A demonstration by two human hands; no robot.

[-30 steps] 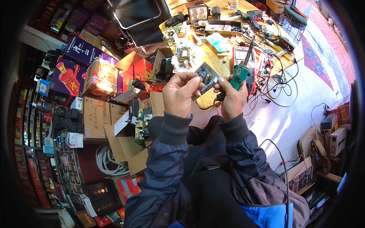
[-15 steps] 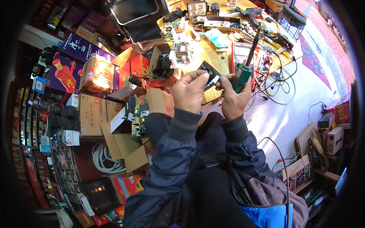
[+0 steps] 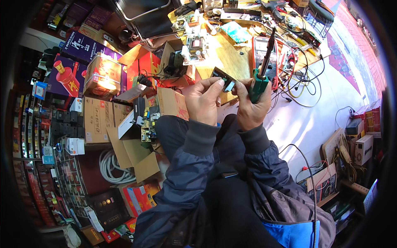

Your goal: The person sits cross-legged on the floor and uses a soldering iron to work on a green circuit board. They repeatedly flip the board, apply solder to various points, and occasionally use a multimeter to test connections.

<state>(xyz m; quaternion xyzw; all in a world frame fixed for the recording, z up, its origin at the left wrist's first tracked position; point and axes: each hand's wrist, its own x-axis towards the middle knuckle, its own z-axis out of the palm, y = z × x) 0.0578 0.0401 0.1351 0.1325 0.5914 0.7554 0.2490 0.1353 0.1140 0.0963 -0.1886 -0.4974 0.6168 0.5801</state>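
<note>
Between thumb and fingers, my left hand [image 3: 204, 101] pinches a small dark flat piece [image 3: 218, 74] like a circuit board or device cover, with pale and green parts on it. My right hand [image 3: 254, 108] is wrapped round the green handle of a soldering iron [image 3: 259, 87], its dark shaft pointing up and away from me. The right thumb and a fingertip also reach the right end of the dark piece, beside a whitish-blue part. My fingers cover some of the piece's edges.
Beyond my hands, a wooden table [image 3: 223, 56] carries a red-edged multimeter [image 3: 261, 51], an open circuit assembly [image 3: 197, 44], a teal packet [image 3: 236, 32] and tangled leads [image 3: 306, 82]. Cartons [image 3: 98, 118] and a loose circuit board [image 3: 149, 129] are at left. A cable [image 3: 308, 173] runs beside my right arm.
The dark piece has turned and come slightly left, showing more of its inner face. Both hands have shifted a little left; the soldering iron stays in the right one.
</note>
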